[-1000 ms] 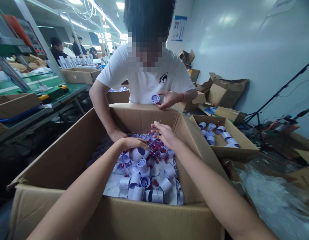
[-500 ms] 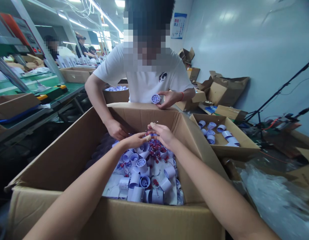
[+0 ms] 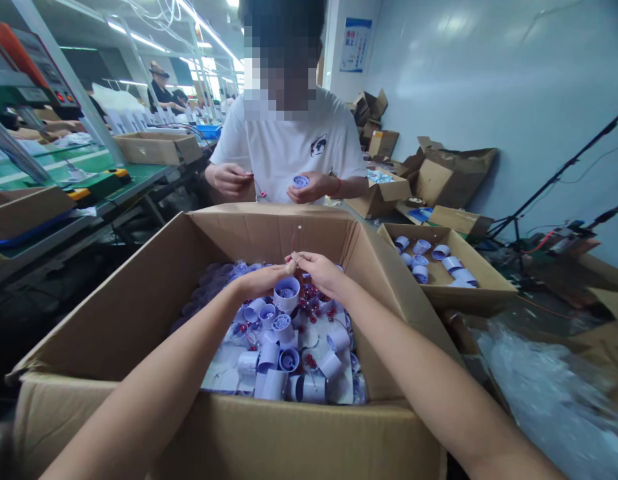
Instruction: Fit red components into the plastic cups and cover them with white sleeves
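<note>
My left hand and my right hand meet over the large cardboard box, their fingertips pinched together. A thin wire with a small white end rises from the pinch, gripped by my right fingers. What my left fingers hold is hidden; beige coverings show on some fingertips. Just below them stands a lavender plastic cup, close to my left hand; whether they touch I cannot tell. Red wired parts lie in a heap under my right hand. Several more lavender cups lie nearer me.
Across the box, a co-worker holds a lavender cup in one hand and a red wired part in the other. On the right stand a shallow carton of cups and clear plastic wrap. A green workbench runs along the left.
My fingertips have come together into a pinch, and a wire now stands up from them. The co-worker's hand has risen out of the box with a red wired part.
</note>
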{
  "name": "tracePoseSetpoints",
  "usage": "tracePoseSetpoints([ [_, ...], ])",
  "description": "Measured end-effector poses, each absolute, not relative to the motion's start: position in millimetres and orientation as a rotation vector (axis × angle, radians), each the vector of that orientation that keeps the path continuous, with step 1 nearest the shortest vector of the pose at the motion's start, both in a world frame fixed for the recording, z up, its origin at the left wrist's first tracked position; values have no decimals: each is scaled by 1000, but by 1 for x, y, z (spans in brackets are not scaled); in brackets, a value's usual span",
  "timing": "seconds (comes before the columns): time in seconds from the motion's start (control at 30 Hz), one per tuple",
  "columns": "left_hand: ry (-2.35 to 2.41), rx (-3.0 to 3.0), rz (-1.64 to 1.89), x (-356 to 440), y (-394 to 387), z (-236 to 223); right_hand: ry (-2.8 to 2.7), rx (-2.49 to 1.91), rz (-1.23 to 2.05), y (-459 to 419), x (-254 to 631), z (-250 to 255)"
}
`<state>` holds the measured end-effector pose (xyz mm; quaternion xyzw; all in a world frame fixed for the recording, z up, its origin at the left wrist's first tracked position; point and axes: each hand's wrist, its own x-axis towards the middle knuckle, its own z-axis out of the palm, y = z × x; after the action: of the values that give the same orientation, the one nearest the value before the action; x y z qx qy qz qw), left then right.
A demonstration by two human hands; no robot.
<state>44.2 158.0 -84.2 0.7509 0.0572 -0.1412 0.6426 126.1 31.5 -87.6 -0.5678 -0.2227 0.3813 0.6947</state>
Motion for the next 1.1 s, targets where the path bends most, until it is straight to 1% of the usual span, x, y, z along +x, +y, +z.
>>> tracePoseSetpoints([
  [0.17,110,1647,-313,45,157,-86,-522,-1176,824,34,126,-94],
  [0.43,8,1652,-398,43,149,-74,-424,-1155,741,40,119,-90],
  [0.67,165,1490,-316,48,153,-80,-605,-1229,808,33,123,-86],
  [0.83,324,1347,-219,51,156,-82,-742,-1344,567,35,126,-91],
  [1.0,375,1321,-317,52,154,-84,-893,-1546,441,34,134,-98],
  [1.1,446,1310,-279,51,153,-84,-955,-1638,361,33,136,-99],
])
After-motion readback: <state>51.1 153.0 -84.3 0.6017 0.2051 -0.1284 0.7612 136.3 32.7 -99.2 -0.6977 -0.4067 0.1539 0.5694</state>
